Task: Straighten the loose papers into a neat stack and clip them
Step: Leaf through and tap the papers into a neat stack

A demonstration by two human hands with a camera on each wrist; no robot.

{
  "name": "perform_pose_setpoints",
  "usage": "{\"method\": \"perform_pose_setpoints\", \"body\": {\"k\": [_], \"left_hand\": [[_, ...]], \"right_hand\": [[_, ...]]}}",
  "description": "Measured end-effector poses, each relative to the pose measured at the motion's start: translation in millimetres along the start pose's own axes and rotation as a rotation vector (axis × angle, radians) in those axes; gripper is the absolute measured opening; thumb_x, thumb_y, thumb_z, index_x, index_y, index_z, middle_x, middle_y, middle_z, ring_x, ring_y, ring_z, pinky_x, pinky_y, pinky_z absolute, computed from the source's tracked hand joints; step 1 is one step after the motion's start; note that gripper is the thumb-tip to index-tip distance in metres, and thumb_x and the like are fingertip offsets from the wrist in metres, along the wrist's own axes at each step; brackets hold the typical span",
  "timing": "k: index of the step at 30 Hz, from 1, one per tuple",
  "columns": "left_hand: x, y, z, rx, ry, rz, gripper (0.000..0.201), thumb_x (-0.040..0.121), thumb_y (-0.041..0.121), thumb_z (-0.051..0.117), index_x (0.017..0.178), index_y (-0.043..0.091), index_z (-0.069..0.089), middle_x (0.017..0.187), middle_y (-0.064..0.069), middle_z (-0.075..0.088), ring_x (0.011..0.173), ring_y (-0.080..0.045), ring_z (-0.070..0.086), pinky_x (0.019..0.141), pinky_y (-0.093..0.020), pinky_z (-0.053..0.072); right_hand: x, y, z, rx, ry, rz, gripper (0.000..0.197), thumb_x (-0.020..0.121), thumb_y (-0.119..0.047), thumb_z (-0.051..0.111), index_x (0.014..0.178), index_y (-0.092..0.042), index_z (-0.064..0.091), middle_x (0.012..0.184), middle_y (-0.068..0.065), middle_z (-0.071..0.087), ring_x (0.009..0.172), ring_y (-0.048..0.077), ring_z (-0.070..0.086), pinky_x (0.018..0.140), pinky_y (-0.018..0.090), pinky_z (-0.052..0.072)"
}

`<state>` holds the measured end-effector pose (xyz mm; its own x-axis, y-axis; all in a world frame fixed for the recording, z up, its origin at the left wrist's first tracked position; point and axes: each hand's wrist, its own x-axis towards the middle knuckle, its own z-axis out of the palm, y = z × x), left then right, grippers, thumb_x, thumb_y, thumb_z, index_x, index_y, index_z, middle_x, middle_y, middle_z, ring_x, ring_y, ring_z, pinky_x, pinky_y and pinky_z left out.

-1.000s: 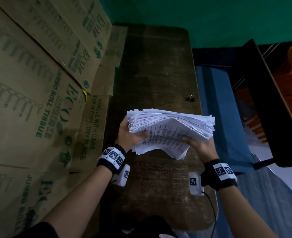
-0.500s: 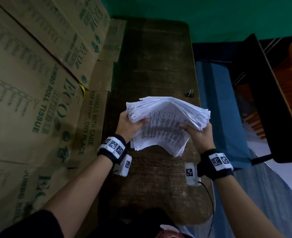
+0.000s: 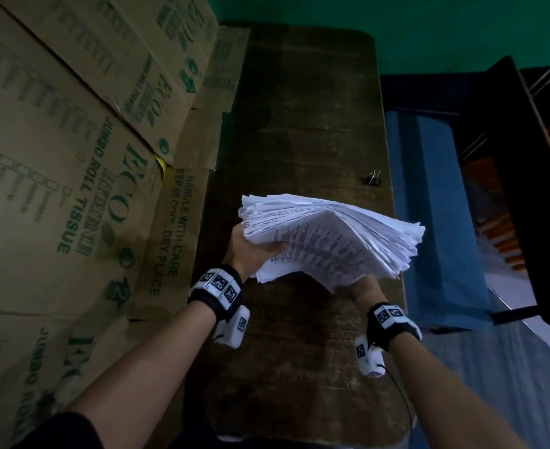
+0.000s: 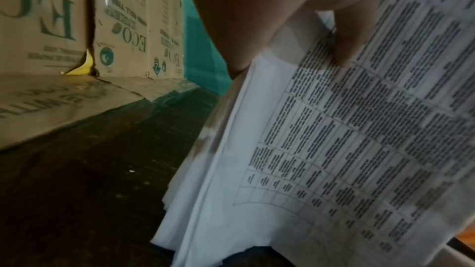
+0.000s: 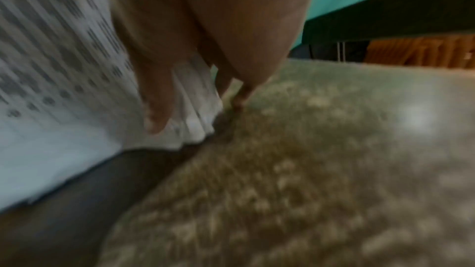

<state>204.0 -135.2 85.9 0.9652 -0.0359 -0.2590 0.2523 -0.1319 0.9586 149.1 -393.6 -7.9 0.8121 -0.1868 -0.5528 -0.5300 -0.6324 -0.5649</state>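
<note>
While the left hand (image 3: 251, 251) grips the near-left corner of the thick stack of white printed papers (image 3: 328, 241), thumb laid across the top sheet and fingers beneath, the right hand (image 3: 362, 291) takes hold of the stack's near-right corner, mostly hidden under the overhanging sheets in the head view. The right wrist view, though blurred, shows its thumb (image 5: 156, 105) lying on the top sheet near the fanned edge, with other fingers curled under the bundle. The left wrist view shows the thumb (image 4: 349, 38) pressing on a printed table of dark text. The stack is held in the air above the dark worn wooden counter (image 3: 299, 367), sagging at both sides, its far-right edges splayed and uneven. On the counter beyond the papers, near the right edge and well apart from them, lies a small black binder clip with wire handles (image 3: 374, 179). Brown cardboard cartons printed in green lettering (image 3: 72, 189) stand along the counter's left side, with flattened cardboard flaps (image 3: 183, 238) leaning against them. A blue sheet of material (image 3: 435, 205) lies to the right of the counter, below a green wall (image 3: 396, 24).
</note>
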Motion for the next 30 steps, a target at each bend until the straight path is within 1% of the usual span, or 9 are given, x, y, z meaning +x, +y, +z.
{"method": "perform_pose_setpoints", "body": {"k": [3,6,11,14,16,18,21,26,30], "left_hand": [[2.8,-0.3,-1.0,0.024,-0.013,0.019,0.045,0.068,0.001,0.082,0.094,0.032,0.062,0.098,0.013,0.066,0.088,0.004,0.065,0.074,-0.018,0.055],[-1.1,0.4,-3.8,0.064,0.006,0.051,0.039,0.072,-0.004,0.078,0.092,0.026,0.061,0.093,0.014,0.063,0.078,0.017,0.061,0.073,-0.014,0.055],[0.5,-9.5,-10.6,0.179,-0.080,0.060,0.041,0.073,0.000,0.078,0.109,0.008,0.061,0.110,0.001,0.063,0.089,0.020,0.058,0.077,-0.003,0.046],[0.5,-30.1,-11.7,0.405,-0.204,-0.137,0.059,0.072,0.018,0.082,0.125,0.010,0.056,0.122,0.004,0.056,0.112,-0.004,0.053,0.104,-0.023,0.040],[-3.3,-47.5,-9.4,0.428,-0.188,-0.219,0.072,0.067,0.009,0.085,0.130,0.007,0.050,0.118,0.006,0.049,0.112,-0.007,0.043,0.096,-0.018,0.034],[-5.2,-66.4,-5.9,0.426,-0.127,-0.240,0.080,0.062,0.004,0.087,0.132,0.003,0.047,0.122,0.000,0.051,0.116,-0.012,0.046,0.094,-0.019,0.034],[-9.3,-72.7,0.9,0.353,-0.037,-0.258,0.059,0.075,-0.004,0.075,0.128,0.002,0.051,0.119,-0.004,0.056,0.110,-0.015,0.052,0.089,-0.025,0.040],[-17.5,-70.1,7.5,0.391,-0.013,-0.319,0.029,0.084,0.001,0.066,0.113,0.006,0.060,0.096,-0.004,0.063,0.101,-0.022,0.056,0.076,-0.017,0.035],[-22.9,-63.7,3.3,0.460,-0.024,-0.247,0.045,0.083,0.014,0.071,0.124,0.000,0.058,0.125,-0.016,0.061,0.120,-0.030,0.054,0.086,-0.022,0.038]], "right_hand": [[17.6,22.9,12.9,0.012,0.015,0.091,0.035,0.088,-0.025,0.068,0.110,0.002,0.065,0.108,0.019,0.066,0.103,0.033,0.061,0.087,0.034,0.046],[6.7,9.3,1.9,0.025,0.055,-0.038,0.024,0.089,-0.011,0.065,0.102,0.010,0.066,0.106,0.025,0.066,0.100,0.033,0.062,0.085,0.036,0.045],[-64.2,-43.8,-55.0,0.478,0.156,-0.414,0.038,0.067,-0.005,0.083,0.095,-0.028,0.072,0.099,-0.010,0.071,0.092,-0.010,0.064,0.083,0.012,0.050],[-87.9,-80.2,-89.0,0.619,0.217,-0.620,0.046,0.065,0.009,0.083,0.103,-0.015,0.071,0.101,-0.007,0.072,0.097,0.002,0.067,0.083,0.016,0.050],[-86.8,-91.5,-96.0,0.562,0.249,-0.690,0.039,0.067,0.011,0.080,0.101,-0.005,0.068,0.097,-0.011,0.073,0.095,0.002,0.067,0.081,0.016,0.050],[-83.2,-93.9,-94.1,0.564,0.277,-0.676,0.032,0.070,0.010,0.078,0.092,-0.012,0.070,0.089,-0.021,0.073,0.088,-0.001,0.068,0.077,0.017,0.052],[-84.9,-91.8,-90.4,0.663,0.356,-0.672,0.030,0.070,0.010,0.078,0.089,-0.011,0.070,0.085,-0.020,0.074,0.084,0.002,0.068,0.074,0.019,0.053],[-89.0,-83.2,-84.4,0.722,0.359,-0.645,0.031,0.070,0.011,0.077,0.093,-0.009,0.071,0.091,-0.009,0.075,0.088,0.011,0.070,0.078,0.028,0.055],[-92.8,-79.2,-82.9,0.621,0.231,-0.660,0.038,0.072,0.005,0.075,0.105,-0.010,0.064,0.102,0.006,0.069,0.096,0.017,0.067,0.087,0.037,0.054]]}}
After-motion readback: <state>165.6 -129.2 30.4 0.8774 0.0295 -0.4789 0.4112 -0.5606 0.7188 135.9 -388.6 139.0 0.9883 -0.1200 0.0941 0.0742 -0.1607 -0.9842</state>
